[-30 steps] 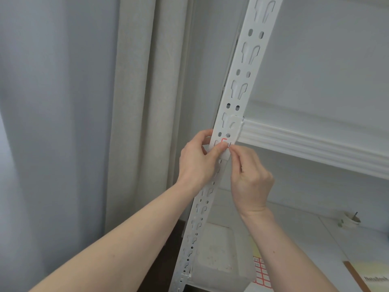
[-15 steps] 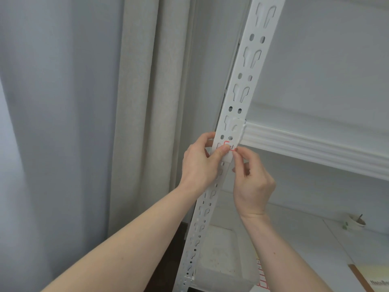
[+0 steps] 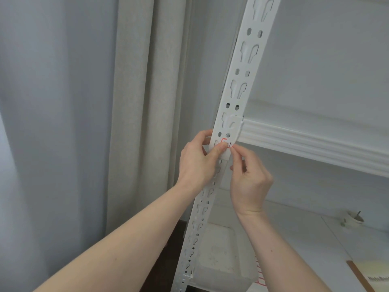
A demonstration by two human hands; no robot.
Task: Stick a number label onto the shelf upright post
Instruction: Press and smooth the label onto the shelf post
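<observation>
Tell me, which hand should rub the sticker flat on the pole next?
Probably the left hand: its thumb already lies on the label against the post. The right hand only pinches the label's edge.

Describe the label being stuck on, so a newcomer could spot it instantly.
Follow the white perforated metal shelf post down to just below where the ribbed white shelf beam joins it. There the left hand and right hand pinch a small white label, the post's only red-outlined mark.
</observation>
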